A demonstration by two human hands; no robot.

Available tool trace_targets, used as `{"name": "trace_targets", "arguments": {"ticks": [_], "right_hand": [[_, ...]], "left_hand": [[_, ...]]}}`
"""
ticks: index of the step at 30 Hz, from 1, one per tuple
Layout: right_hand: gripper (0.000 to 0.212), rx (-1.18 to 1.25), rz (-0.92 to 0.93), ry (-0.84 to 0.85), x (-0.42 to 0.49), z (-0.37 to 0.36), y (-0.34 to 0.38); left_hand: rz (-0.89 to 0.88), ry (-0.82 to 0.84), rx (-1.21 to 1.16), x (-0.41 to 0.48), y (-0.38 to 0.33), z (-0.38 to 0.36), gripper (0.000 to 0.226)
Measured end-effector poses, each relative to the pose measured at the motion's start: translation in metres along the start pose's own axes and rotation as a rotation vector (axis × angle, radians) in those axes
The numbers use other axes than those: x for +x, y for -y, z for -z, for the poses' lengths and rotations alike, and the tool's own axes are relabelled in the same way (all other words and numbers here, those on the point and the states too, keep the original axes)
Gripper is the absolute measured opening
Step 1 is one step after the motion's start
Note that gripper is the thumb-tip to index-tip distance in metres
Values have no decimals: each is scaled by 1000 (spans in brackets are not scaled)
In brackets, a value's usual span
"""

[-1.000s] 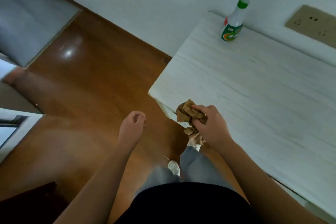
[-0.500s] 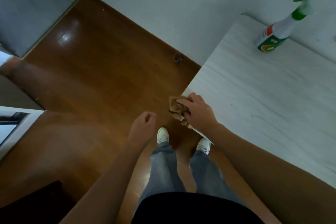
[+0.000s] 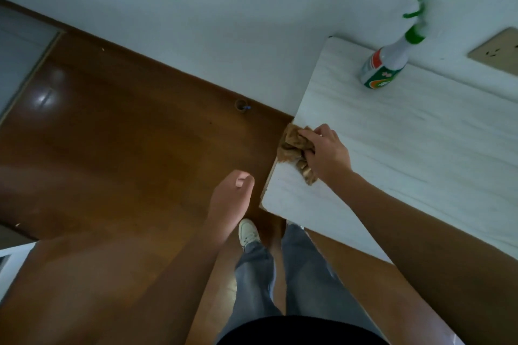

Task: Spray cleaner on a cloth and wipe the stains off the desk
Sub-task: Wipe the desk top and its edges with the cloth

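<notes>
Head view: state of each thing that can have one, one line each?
desk: pale top, no stain clearly visible.
brown cloth: bunched up, pressed on the desk at its edge.
right hand: grips the brown cloth.
left hand: loosely curled, holds nothing, over the floor.
spray bottle: upright, untouched, by the wall.

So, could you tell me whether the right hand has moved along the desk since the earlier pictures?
Yes. Gripping the cloth, the right hand has moved from the desk's near corner up its left edge, toward the wall.
</notes>
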State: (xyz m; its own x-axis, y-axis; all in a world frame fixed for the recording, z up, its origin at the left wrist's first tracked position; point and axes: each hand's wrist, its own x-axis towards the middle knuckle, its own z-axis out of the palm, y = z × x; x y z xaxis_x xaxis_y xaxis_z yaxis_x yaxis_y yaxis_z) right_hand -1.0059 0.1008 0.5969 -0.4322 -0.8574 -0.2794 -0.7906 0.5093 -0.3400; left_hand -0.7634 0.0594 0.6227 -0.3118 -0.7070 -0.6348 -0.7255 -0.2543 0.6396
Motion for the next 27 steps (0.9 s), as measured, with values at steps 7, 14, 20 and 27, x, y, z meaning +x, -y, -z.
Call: {"name": "trace_targets", "arguments": {"ticks": [7, 14, 20, 27], "right_hand": [[44, 18, -43, -149, 101, 27, -28], [48, -49, -130, -202, 198, 53, -45], [44, 31, -102, -293, 239, 55, -52], [40, -14, -21, -203, 205, 50, -42]], "left_hand": [[-104, -1, 145, 64, -45, -30, 45], [-109, 33, 149, 99, -66, -53, 48], [-74, 69, 74, 92, -65, -58, 42], [-62, 101, 80, 81, -51, -50, 34]]}}
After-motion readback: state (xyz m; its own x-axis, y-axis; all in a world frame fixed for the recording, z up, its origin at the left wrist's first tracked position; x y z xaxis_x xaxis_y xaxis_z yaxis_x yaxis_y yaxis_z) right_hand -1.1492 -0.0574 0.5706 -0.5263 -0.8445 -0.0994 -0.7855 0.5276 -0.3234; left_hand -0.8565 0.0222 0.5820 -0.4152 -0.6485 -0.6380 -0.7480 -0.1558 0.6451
